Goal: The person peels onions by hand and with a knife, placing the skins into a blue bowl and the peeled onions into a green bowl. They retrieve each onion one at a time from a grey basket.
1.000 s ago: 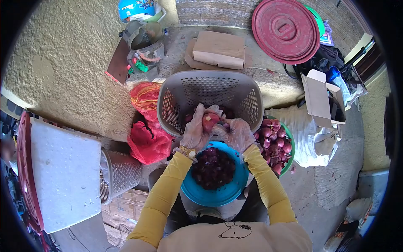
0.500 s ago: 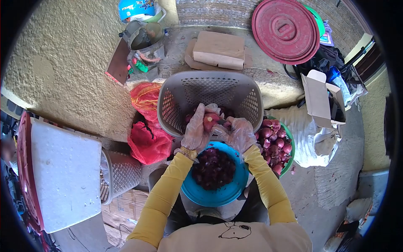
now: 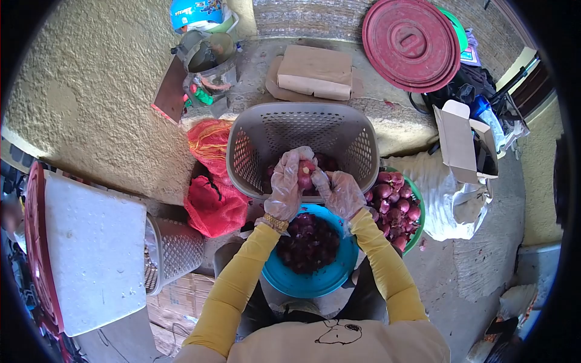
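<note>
In a clear plastic glove, my left hand (image 3: 285,186) is closed around a red onion (image 3: 306,174) with its pale cut end showing. My right hand (image 3: 342,192), gloved the same way, is closed with fingertips against the onion's right side; whatever it grips is hidden. Both hands are over the near rim of a grey-brown perforated basket (image 3: 302,113), which has dark red onion pieces at its bottom. Below them sits a blue basin (image 3: 290,284) holding dark purple-red onions. To the right, a green basin (image 3: 419,235) is heaped with red onions (image 3: 393,199).
A red mesh sack (image 3: 216,206) lies left of the basket. Farther left are a white foam lid (image 3: 97,248) and another perforated basket (image 3: 178,251). Flattened cardboard (image 3: 315,69) and a round red lid (image 3: 411,45) lie on the ledge behind. A white sack (image 3: 451,206) is at right.
My left hand has turned the onion so its cut end faces up more. The right hand has shifted slightly, with its fingers now closer against the onion.
</note>
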{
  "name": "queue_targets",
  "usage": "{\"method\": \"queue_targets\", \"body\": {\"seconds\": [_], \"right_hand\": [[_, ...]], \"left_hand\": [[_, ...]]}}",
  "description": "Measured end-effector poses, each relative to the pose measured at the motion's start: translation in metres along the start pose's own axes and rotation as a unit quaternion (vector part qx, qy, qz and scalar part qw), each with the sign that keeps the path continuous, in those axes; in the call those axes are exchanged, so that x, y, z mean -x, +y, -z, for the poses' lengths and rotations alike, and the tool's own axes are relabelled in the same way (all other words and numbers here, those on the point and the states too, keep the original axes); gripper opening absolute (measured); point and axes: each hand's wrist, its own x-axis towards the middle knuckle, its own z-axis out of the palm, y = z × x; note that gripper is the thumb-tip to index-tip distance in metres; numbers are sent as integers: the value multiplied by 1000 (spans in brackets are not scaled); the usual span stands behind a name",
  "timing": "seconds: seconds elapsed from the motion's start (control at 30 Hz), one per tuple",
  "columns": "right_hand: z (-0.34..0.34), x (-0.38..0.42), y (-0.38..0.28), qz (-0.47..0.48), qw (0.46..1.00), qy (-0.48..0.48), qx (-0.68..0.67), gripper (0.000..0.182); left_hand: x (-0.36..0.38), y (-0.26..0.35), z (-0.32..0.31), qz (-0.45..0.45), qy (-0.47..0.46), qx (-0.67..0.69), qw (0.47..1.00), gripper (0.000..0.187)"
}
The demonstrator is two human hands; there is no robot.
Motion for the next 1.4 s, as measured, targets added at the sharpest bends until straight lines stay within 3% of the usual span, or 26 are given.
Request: {"method": "queue_targets", "body": {"seconds": [0.1, 0.27, 0.4, 0.5, 0.7, 0.77, 0.9, 1.1, 1.17, 1.27, 1.4], "right_hand": [[2, 1, -4, -24, 999, -12, -39, 56], [-1, 0, 0, -16, 998, -26, -58, 56], [0, 2, -3, -16, 997, -38, -66, 55], [-2, 4, -3, 34, 998, -11, -42, 54], [6, 4, -5, 38, 992, -117, -19, 51], [5, 4, 1, 133, 983, -119, 33, 54], [4, 4, 6, 166, 964, -139, 154, 51], [5, 5, -3, 188, 965, -76, 169, 55], [10, 6, -13, 118, 988, 33, 97, 61], [8, 1, 4, 114, 977, 78, 162, 64], [8, 3, 1, 119, 973, 78, 182, 63]], "left_hand": [[1, -3, 7, 6, -13, -36, 999, 40], [3, 3, -1, 35, 34, 4, 999, 30], [2, 4, -2, 23, 20, 10, 999, 31], [2, 4, 1, 53, 28, 31, 998, 32], [-2, 15, 8, 122, 57, 84, 987, 39], [-5, 18, 13, 142, 68, 117, 981, 42], [-7, 22, 23, 152, 55, 162, 974, 47], [-7, 27, 15, 182, 92, 108, 973, 49], [-6, 25, 14, 204, 37, 89, 974, 50], [-5, 20, 17, 209, 10, 34, 977, 52], [-4, 13, 19, 225, 7, 61, 972, 53]]}}
